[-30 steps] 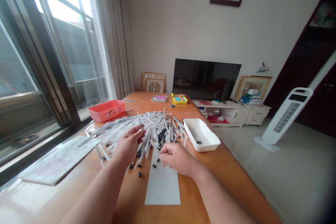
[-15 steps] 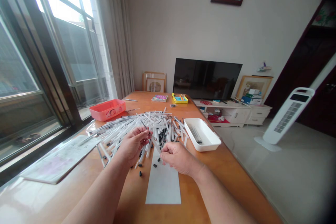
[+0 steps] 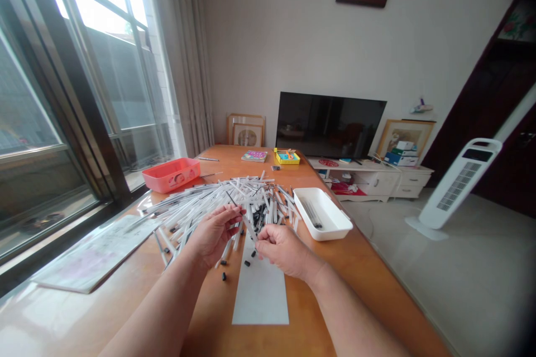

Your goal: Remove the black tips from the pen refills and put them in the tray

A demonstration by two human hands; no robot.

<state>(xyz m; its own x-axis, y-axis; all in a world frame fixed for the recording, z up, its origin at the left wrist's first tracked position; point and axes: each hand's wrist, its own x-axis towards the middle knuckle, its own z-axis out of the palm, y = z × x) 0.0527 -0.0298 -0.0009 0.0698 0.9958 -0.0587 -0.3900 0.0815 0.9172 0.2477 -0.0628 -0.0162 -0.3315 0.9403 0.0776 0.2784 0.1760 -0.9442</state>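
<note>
My left hand (image 3: 218, 230) is closed in a pinch on a thin dark pen refill (image 3: 230, 198), whose end sticks out up and to the left. My right hand (image 3: 281, 246) pinches the lower end of a translucent white pen barrel (image 3: 250, 228). This tube slants between the two hands, in line with the refill; how far the refill sits inside it is hidden by my left fingers. Beyond the hands spreads a heap of pen barrels (image 3: 209, 201) mixed with black caps (image 3: 260, 215). Below my hands lies a white paper sheet (image 3: 262, 298), with small black caps (image 3: 247, 263) on and near it.
A white tray (image 3: 341, 226) holding several pens stands at right, a red basket (image 3: 165, 178) at left. A booklet (image 3: 94, 259) lies at the table's left side. At the far end are a magazine (image 3: 254, 156) and a yellow box (image 3: 288, 160).
My left hand has shifted slightly right along the barrel, and the refill's end has moved with it. My right hand stays nearly still.
</note>
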